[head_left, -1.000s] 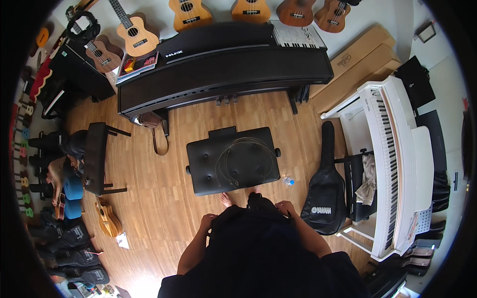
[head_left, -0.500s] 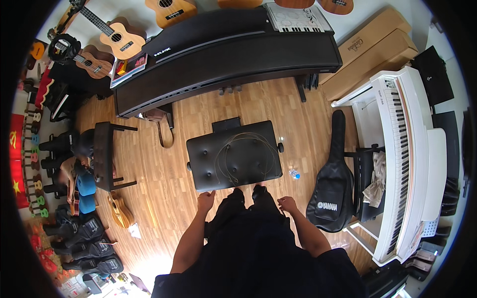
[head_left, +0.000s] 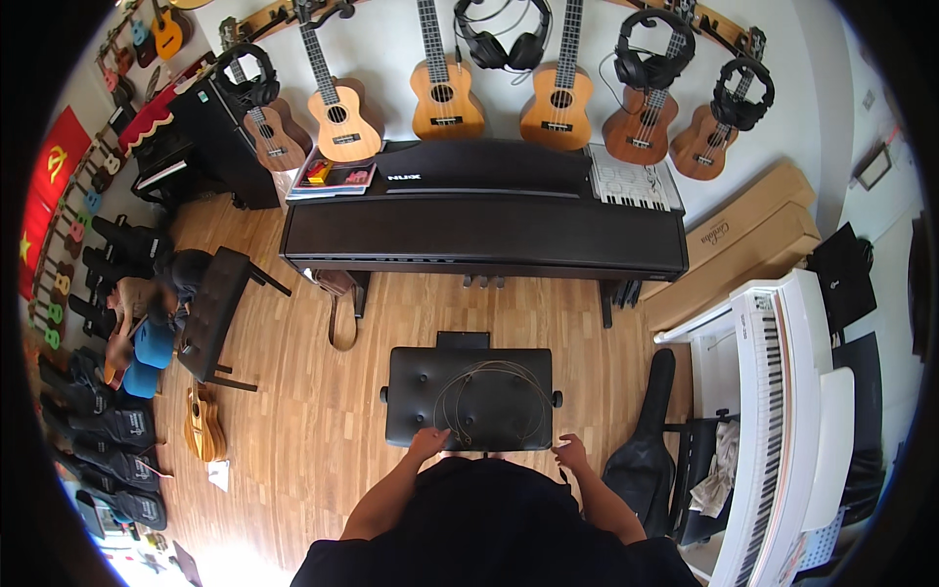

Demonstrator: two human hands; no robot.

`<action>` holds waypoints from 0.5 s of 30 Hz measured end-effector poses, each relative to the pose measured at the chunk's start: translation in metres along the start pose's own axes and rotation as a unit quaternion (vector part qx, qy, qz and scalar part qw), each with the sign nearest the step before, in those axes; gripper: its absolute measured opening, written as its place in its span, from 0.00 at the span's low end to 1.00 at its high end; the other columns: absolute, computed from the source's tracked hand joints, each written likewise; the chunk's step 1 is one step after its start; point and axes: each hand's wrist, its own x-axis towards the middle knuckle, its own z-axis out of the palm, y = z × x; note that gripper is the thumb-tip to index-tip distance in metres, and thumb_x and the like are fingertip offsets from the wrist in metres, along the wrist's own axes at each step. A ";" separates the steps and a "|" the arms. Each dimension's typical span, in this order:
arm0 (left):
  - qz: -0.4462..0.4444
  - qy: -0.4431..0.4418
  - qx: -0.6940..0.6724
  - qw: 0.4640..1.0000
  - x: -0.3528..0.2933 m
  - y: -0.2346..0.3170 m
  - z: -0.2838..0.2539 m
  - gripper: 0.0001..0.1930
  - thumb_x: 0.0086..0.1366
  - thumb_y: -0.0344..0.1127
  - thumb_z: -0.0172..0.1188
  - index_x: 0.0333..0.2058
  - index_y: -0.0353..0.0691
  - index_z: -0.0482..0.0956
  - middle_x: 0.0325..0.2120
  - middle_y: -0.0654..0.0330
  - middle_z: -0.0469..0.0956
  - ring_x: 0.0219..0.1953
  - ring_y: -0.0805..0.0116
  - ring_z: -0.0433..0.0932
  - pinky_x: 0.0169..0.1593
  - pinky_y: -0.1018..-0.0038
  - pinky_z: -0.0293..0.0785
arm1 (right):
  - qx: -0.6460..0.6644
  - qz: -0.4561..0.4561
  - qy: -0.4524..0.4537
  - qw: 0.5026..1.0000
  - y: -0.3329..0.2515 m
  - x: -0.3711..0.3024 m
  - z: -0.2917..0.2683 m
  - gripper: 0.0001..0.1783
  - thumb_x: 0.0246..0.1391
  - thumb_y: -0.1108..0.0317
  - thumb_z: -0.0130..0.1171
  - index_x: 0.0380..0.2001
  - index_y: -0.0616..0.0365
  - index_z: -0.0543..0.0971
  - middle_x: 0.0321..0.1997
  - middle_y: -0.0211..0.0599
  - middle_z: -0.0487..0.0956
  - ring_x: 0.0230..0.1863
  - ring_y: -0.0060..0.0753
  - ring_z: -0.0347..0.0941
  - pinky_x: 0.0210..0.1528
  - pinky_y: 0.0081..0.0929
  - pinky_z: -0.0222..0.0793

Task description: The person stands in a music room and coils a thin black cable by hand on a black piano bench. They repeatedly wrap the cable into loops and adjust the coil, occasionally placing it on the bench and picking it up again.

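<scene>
A rectangular black button-tufted bench (head_left: 411, 403) stands on the wooden floor (head_left: 293, 421) in front of the person, and a thin, brass-coloured wire coil (head_left: 496, 364) lies in loose, overlapping loops on its seat, mostly over the middle and right half. The left hand (head_left: 427, 443) is at the bench's near edge, left of its middle, with fingers bent inward and one tip pointing toward the lower end of the loops; I cannot tell whether it touches the wire or pinches anything. The right hand (head_left: 570, 452) is just beside the bench's near right corner, fingers partly bent; whether they are pressed together on something is too small to tell. Beyond the bench's far edge stands a long dark-brown digital piano (head_left: 489, 230), with a looped brown leather strap (head_left: 340, 328) on the floor between them, toward the left. Right of the bench lie a black padded guitar bag (head_left: 641, 470) and, farther out, a white upright-style keyboard (head_left: 773, 411). Well to the bench's left, a light-wood small guitar (head_left: 203, 426) lies near a second black tufted bench (head_left: 210, 313).
</scene>
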 end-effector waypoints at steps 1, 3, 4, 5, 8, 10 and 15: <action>0.007 -0.021 -0.003 1.000 0.006 -0.028 0.003 0.26 0.62 0.58 0.53 0.26 0.38 0.82 0.21 0.58 0.82 0.26 0.64 0.82 0.35 0.67 0.77 | -0.040 -0.018 -0.036 0.998 -0.001 -0.001 0.005 0.13 0.49 0.65 0.65 0.34 0.63 0.77 0.17 0.38 0.78 0.18 0.29 0.77 0.22 0.27 0.76; 0.007 -0.061 -0.008 0.998 0.015 -0.080 0.009 0.25 0.61 0.57 0.56 0.27 0.37 0.82 0.21 0.57 0.82 0.24 0.65 0.82 0.34 0.68 0.77 | -0.119 -0.057 -0.101 0.986 -0.008 0.003 0.015 0.14 0.51 0.62 0.63 0.33 0.63 0.78 0.17 0.38 0.78 0.17 0.29 0.77 0.22 0.27 0.76; 0.001 -0.083 -0.010 0.996 0.018 -0.093 0.007 0.24 0.61 0.56 0.58 0.28 0.36 0.82 0.22 0.57 0.82 0.22 0.66 0.81 0.31 0.70 0.77 | -0.157 -0.048 -0.119 0.979 -0.010 0.003 0.021 0.15 0.52 0.61 0.62 0.34 0.64 0.79 0.18 0.39 0.79 0.17 0.30 0.78 0.22 0.27 0.76; 0.008 -0.082 0.012 0.997 0.019 -0.095 0.001 0.25 0.61 0.56 0.57 0.26 0.36 0.82 0.21 0.56 0.82 0.21 0.65 0.81 0.31 0.70 0.77 | -0.195 -0.036 -0.136 0.971 -0.012 0.004 0.028 0.16 0.53 0.59 0.61 0.34 0.64 0.80 0.19 0.40 0.80 0.17 0.30 0.78 0.23 0.28 0.76; 0.005 -0.078 0.071 0.994 -0.002 -0.101 -0.007 0.26 0.61 0.58 0.55 0.24 0.37 0.83 0.21 0.55 0.82 0.24 0.60 0.81 0.34 0.65 0.77 | -0.103 0.013 -0.145 0.984 -0.012 -0.003 0.047 0.19 0.56 0.57 0.59 0.35 0.66 0.81 0.24 0.42 0.82 0.23 0.29 0.80 0.26 0.27 0.77; 0.004 -0.067 0.111 0.992 0.001 -0.095 -0.012 0.27 0.61 0.60 0.53 0.26 0.38 0.82 0.23 0.52 0.82 0.31 0.53 0.82 0.40 0.59 0.76 | -0.018 0.062 -0.136 0.989 -0.006 -0.005 0.055 0.18 0.57 0.58 0.58 0.36 0.66 0.81 0.27 0.42 0.83 0.26 0.29 0.81 0.27 0.26 0.77; 0.083 0.012 0.129 0.988 0.018 -0.039 -0.016 0.28 0.61 0.61 0.52 0.26 0.37 0.81 0.30 0.44 0.80 0.37 0.43 0.78 0.44 0.54 0.73 | -0.056 0.021 -0.138 0.989 -0.026 -0.015 0.051 0.17 0.58 0.59 0.58 0.36 0.66 0.80 0.29 0.41 0.83 0.27 0.29 0.81 0.27 0.25 0.77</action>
